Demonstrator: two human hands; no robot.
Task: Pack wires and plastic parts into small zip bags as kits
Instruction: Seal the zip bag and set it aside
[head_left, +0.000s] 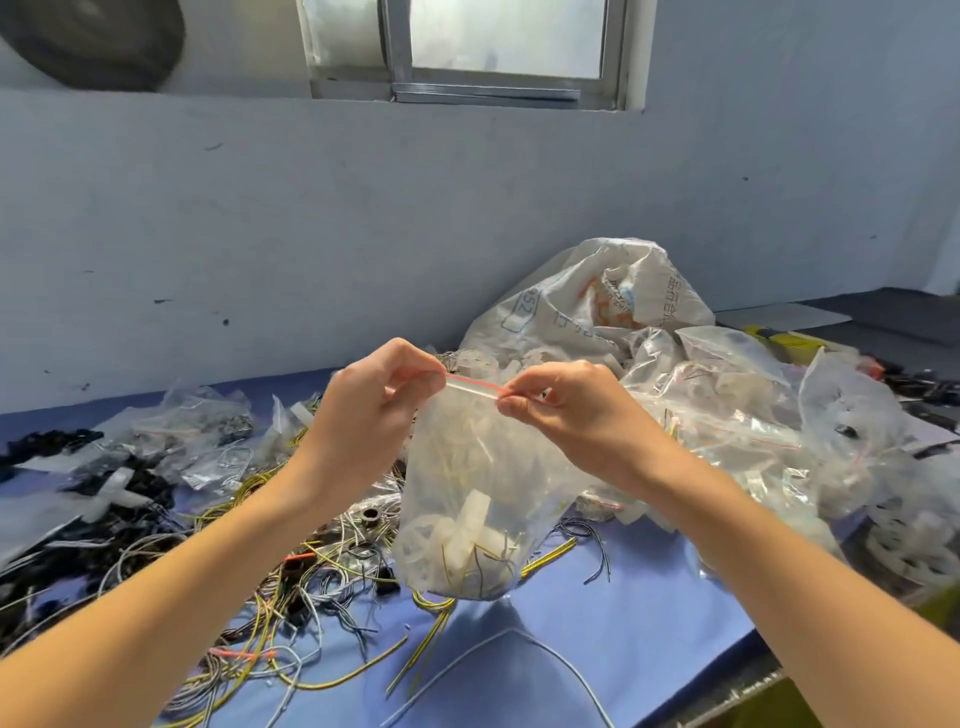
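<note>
Blue table under wires, bags

One left hand, one right hand, one held zip bag, one printed sack, uncountable loose wires.

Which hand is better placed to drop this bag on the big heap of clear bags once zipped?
Probably the right hand: it pinches the zip bag at its strip's right end, and the heap of clear bags lies on that side. The left hand would cross over.
</note>
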